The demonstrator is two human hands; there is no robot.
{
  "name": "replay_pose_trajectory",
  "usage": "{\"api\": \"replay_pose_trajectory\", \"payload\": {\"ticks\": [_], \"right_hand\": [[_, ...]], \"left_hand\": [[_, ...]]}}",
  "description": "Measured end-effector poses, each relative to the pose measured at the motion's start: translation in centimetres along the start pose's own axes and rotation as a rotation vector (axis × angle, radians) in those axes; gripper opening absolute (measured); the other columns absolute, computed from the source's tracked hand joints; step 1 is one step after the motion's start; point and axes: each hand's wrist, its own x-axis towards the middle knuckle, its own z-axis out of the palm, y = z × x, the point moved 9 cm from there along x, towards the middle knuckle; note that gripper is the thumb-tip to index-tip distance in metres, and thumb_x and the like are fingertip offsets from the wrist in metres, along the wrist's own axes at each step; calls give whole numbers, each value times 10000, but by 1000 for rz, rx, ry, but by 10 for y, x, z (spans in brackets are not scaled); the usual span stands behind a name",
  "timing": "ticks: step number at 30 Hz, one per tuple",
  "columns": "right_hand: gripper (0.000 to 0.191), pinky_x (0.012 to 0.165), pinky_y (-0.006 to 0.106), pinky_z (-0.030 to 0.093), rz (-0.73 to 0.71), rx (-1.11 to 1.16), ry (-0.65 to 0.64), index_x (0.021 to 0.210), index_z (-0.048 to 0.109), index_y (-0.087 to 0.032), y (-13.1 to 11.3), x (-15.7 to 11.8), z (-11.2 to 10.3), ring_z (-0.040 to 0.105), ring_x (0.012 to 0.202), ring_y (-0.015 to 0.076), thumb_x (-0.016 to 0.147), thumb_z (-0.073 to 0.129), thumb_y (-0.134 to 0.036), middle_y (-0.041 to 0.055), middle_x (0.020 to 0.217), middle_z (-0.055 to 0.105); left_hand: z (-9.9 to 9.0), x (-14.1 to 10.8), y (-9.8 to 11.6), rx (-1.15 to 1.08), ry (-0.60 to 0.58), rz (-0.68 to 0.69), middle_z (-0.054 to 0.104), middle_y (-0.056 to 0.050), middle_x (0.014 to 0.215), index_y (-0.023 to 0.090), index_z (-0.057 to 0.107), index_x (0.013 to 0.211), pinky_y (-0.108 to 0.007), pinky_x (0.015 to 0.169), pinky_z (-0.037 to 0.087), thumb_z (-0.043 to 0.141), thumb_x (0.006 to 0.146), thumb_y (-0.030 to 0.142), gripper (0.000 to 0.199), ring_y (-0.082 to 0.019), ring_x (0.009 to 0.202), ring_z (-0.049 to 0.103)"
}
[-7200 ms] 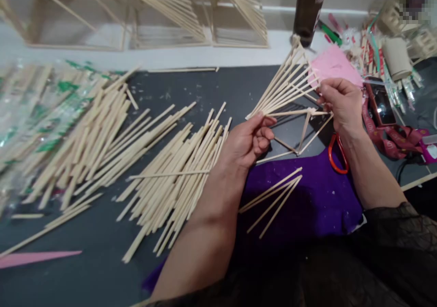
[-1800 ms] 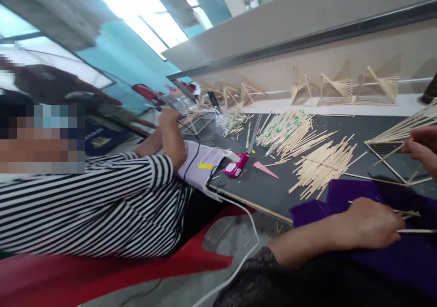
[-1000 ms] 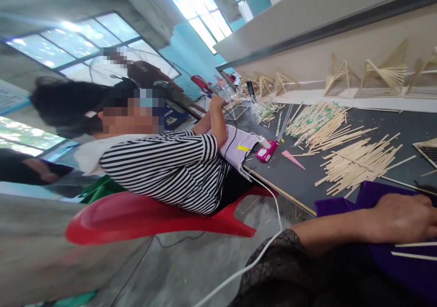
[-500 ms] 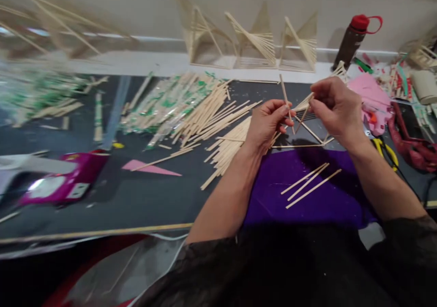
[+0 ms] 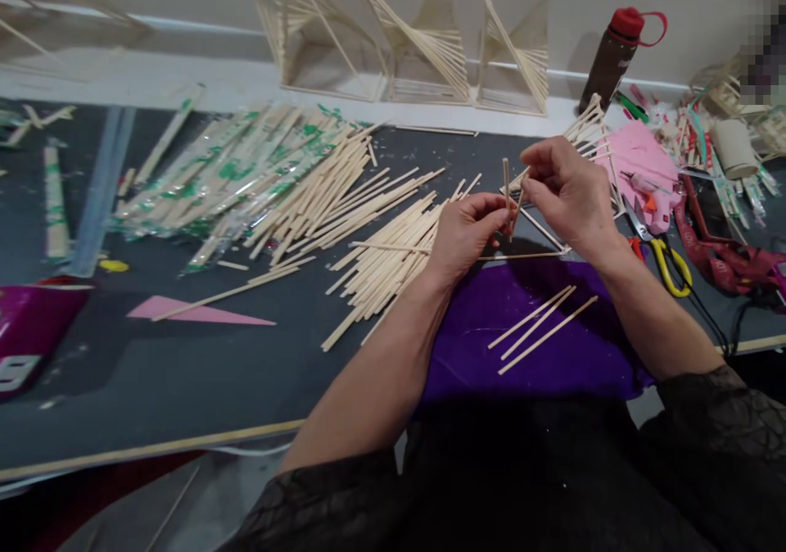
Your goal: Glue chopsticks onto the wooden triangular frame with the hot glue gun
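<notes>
Pinched between the thumb and fingers of my left hand (image 5: 470,231) is a thin wooden stick (image 5: 506,177), standing nearly upright. My right hand (image 5: 568,196) grips a second wooden stick (image 5: 518,205) near its top; its lower end leans close to the first stick. Whether the two sticks touch is hard to make out. Behind and under both hands lies a frame of joined sticks (image 5: 544,231), partly hidden by them. Three loose sticks (image 5: 539,323) rest on the purple cloth (image 5: 467,347) nearer to me. To the left of my left hand spreads a pile of bare sticks (image 5: 393,249).
Green-printed packets of sticks (image 5: 237,159) lie left of the pile. Finished stick models (image 5: 423,44) line the wall ledge. Toward the right are a bottle (image 5: 611,61), a pink glue gun (image 5: 654,200), yellow-handled scissors (image 5: 669,267) and a red strap (image 5: 706,249). A pink paper triangle (image 5: 202,313) lies left.
The view has shifted, so most things sit further left and slightly higher. The two sticks have come closer together, and my right hand is nearer to my left.
</notes>
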Motion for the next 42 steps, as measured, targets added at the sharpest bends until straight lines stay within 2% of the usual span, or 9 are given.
{"api": "replay_pose_trajectory", "payload": {"ticks": [11,20,26,33,42], "right_hand": [[275,738,323,547,-1,2,-10,1036,595,-182,-1,-1,-2,605,742,144,791,507,-94,20,827,625],[271,772,305,528,28,29,-3,1013,604,-161,2,-5,4,601,760,127,789,495,-53,13,824,629],[238,734,292,520,69,58,3,1003,600,-152,5,-5,6,614,755,125,799,503,-75,20,832,642],[241,758,289,525,142,101,7,1013,598,-144,13,-5,11,639,787,127,791,519,-91,25,854,675],[235,747,285,522,156,103,21,996,601,-150,16,-5,12,637,769,126,787,514,-87,25,845,680]], "left_hand": [[3,-3,5,56,-6,37,673,4,643,180,721,819,-190,452,447,629,732,224,134,-107,565,618],[5,-3,3,30,-19,6,676,6,637,157,726,836,-179,450,451,640,709,233,171,-107,559,617],[4,-4,2,79,-13,-26,668,5,608,148,755,840,-180,464,462,633,709,246,204,-105,547,596],[1,-4,-1,81,2,-35,674,0,615,150,756,834,-186,471,473,653,716,292,211,-115,558,611],[-1,-4,0,142,33,16,685,12,615,183,784,855,-184,454,474,637,725,284,221,-114,551,615]]}}
